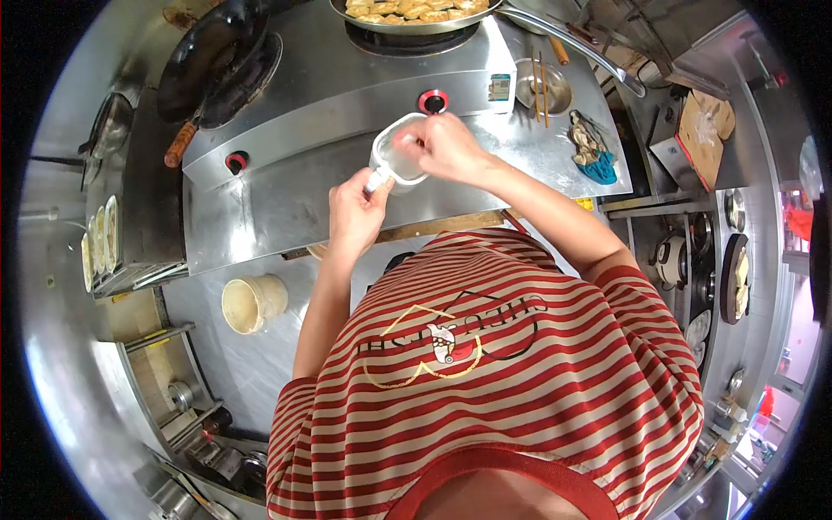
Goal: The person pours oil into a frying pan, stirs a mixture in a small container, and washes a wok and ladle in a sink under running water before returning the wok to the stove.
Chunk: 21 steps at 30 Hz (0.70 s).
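A white container with a handle (380,154) is held over the front ledge of the steel stove (303,173). My left hand (355,212) grips its handle from the near left side. My right hand (442,149) is over the container's opening on the right, blurred by motion, with its fingers curled. Whether anything is between those fingers cannot be made out. Behind the container, on the stove front, is a red-ringed knob (432,101).
A pan of browned food pieces (416,12) stands on the back burner, its handle reaching right. A dark wok (208,61) is at left. Right are a metal bowl with chopsticks (555,89) and a cloth (594,156). A bucket (254,303) stands on the floor.
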Available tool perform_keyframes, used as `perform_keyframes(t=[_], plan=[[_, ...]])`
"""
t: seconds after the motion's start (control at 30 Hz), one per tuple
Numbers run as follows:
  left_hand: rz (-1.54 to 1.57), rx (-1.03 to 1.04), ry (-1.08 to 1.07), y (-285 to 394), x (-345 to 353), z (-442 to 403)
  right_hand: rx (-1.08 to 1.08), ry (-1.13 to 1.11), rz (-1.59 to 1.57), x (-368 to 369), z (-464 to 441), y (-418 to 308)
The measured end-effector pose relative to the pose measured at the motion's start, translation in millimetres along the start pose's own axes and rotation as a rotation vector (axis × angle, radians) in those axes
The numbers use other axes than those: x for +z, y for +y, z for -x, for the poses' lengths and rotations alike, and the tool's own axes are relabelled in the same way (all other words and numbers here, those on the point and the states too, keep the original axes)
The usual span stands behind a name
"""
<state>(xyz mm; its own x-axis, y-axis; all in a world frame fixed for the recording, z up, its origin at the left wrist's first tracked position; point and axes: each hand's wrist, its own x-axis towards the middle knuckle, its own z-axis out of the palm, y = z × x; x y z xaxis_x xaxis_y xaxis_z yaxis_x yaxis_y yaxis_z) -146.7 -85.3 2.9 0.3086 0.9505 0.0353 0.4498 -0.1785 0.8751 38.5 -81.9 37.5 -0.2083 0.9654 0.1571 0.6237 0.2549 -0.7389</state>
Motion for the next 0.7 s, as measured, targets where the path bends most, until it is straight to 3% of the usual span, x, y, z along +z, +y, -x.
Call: perform_keyframes(t=[0.07, 0.1, 0.13, 0.2, 0.3, 0.33, 0.5, 0.53, 0.6, 0.63, 0.7], plan=[[-0.011, 0.023, -0.008, 1, -1, 0, -0.117, 0.203, 0.197, -4, -4, 14], [-0.01, 0.022, -0.004, 1, -2, -1, -0.063, 0.095, 0.363, -12, -1, 14], [-0.016, 0.017, 0.016, 1, -2, -1, -0.067, 0.092, 0.363, -12, 3, 12], [-0.02, 0.011, 0.033, -2, -4, 0, 0.004, -0.156, 0.281, -11, 10, 8], [-0.076, -0.046, -0.076, -9, -6, 2, -0.072, -0.022, 0.154, 1, 5, 1], [0.032, -0.055, -0.068, -8, -5, 2, -0.11, 0.051, 0.088, 4, 4, -1], [0.264, -0.158, -0.039, -1, -7, 1, -0.064, 0.223, 0.198, -20, 0, -7], [0.315, -0.193, -0.047, 1, -9, 1, -0.06, 0.22, 0.197, -17, 1, -6], [0.361, -0.223, -0.058, 0, -11, 0, -0.321, 0.097, 0.157, -9, 1, -6], [0.319, -0.175, -0.065, -3, -11, -1, -0.309, -0.02, 0.11, -9, 2, -8], [0.276, -0.127, -0.071, -4, -13, -2, -0.311, 0.041, 0.103, -16, -2, -9]])
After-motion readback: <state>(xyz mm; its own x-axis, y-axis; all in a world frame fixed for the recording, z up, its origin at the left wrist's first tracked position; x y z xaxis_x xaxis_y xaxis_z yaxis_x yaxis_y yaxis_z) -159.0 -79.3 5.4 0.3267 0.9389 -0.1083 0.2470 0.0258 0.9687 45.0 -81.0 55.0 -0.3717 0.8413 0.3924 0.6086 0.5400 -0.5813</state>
